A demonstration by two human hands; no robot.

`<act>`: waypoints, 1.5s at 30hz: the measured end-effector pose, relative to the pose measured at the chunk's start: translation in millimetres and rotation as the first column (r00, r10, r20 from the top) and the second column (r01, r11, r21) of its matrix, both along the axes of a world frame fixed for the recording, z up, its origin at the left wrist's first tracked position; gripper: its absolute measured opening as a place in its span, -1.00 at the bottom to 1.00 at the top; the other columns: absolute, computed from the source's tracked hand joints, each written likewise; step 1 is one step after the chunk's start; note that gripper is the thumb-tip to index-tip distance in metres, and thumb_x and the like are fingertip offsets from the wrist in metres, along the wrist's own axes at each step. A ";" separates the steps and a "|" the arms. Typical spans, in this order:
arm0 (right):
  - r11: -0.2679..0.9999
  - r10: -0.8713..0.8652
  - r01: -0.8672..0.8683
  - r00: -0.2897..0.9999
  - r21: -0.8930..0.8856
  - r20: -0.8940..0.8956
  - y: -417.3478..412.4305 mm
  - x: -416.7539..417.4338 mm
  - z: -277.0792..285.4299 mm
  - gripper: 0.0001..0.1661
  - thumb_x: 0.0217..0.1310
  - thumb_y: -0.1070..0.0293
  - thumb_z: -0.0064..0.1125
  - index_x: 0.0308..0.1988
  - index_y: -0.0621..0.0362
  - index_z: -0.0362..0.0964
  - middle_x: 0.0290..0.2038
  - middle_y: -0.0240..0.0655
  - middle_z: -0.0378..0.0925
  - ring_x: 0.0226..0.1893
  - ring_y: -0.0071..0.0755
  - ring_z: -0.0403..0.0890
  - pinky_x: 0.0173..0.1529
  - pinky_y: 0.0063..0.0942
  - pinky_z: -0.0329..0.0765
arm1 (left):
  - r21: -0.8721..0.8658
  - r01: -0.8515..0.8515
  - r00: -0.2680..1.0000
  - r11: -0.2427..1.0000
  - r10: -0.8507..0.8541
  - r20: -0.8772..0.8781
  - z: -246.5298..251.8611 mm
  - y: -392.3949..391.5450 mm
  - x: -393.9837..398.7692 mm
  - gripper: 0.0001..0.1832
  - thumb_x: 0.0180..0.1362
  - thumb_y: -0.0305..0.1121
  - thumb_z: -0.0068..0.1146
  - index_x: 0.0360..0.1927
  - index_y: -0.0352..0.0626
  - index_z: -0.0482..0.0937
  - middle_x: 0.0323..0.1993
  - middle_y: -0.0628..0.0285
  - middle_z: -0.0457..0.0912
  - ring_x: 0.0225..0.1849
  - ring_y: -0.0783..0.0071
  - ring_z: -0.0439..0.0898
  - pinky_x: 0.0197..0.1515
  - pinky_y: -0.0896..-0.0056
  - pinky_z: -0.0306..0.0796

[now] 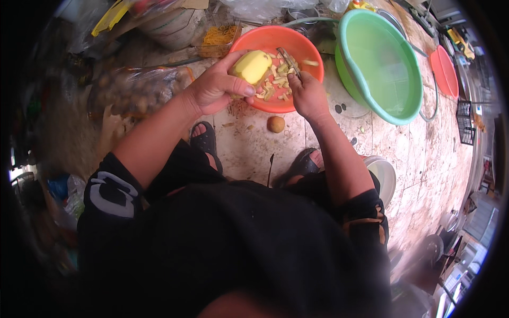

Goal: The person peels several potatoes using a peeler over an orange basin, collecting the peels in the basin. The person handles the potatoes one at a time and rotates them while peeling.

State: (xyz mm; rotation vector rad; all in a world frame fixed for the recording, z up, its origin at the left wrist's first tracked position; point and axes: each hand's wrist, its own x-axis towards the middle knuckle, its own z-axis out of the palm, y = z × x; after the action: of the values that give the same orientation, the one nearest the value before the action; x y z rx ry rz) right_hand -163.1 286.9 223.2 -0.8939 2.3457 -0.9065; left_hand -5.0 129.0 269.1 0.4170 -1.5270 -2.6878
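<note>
My left hand [218, 83] grips a partly peeled potato [251, 66], its pale yellow flesh facing up and some skin left along its lower side. In my right hand [309, 93] is a metal vegetable peeler [289, 61], held just right of the potato and apart from it. Both hands are over the near part of an orange plastic basin [278, 35]. Potato peelings [270, 89] lie scattered on the basin's bottom. A blurred strip of peel [310, 63] shows near the basin's right side. On the floor, just this side of the basin, sits an unpeeled potato [276, 124].
A green basin [360, 85] of water stands to the right, with a hose [433, 107] on the floor behind it. At left lies a clear bag of potatoes [139, 89]. A white bucket [381, 171] is beside my right leg. The tiled floor [401, 159] is stained.
</note>
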 end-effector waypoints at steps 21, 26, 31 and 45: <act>0.980 0.196 -0.196 0.974 0.015 -0.108 -4.3 25.7 39.8 -0.61 0.32 0.09 -0.09 -0.24 0.25 0.39 -0.39 0.08 0.56 -0.27 0.20 0.57 -0.13 -0.02 0.47 | -0.265 -0.107 0.976 0.958 0.151 0.154 -11.9 -6.9 0.5 -0.15 -0.12 -0.52 0.37 0.29 -0.22 0.20 0.04 0.18 0.45 0.04 0.43 0.48 0.09 0.40 0.41; 0.934 0.355 -0.346 0.927 0.090 -0.119 -2.0 41.8 48.2 -0.64 0.33 0.09 -0.08 -0.21 0.21 0.37 -0.38 0.03 0.55 -0.29 0.17 0.58 -0.15 -0.01 0.48 | -0.250 -0.050 0.970 0.967 0.107 0.219 -12.0 -6.1 0.8 -0.18 -0.13 -0.49 0.41 0.24 -0.30 0.24 -0.02 0.15 0.51 0.02 0.43 0.51 0.09 0.42 0.42; 0.960 0.146 -0.112 0.982 0.256 -0.120 -0.1 2.5 13.3 -0.62 0.33 0.11 -0.14 -0.25 0.23 0.39 -0.34 0.08 0.58 -0.26 0.18 0.59 -0.12 -0.02 0.48 | -0.313 0.004 0.980 0.950 0.059 0.192 5.5 4.4 1.4 -0.18 -0.18 -0.49 0.42 0.22 -0.32 0.27 -0.05 0.13 0.51 0.01 0.43 0.51 0.11 0.40 0.40; 0.955 0.213 -0.170 0.963 0.245 -0.164 -4.5 19.2 33.2 -0.62 0.32 0.13 -0.14 -0.30 0.26 0.39 -0.37 0.06 0.58 -0.25 0.17 0.59 -0.11 0.00 0.48 | -0.520 0.021 0.960 0.854 0.127 0.249 -1.8 -1.1 3.3 -0.15 -0.18 -0.49 0.40 0.27 -0.22 0.26 0.04 0.18 0.46 0.00 0.45 0.49 0.03 0.41 0.42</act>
State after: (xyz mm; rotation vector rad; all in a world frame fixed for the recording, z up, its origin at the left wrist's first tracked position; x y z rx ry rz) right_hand -143.9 282.4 256.4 -1.1285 2.4053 -0.4788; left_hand -1.7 127.9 267.3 0.8066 -2.1822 -2.1027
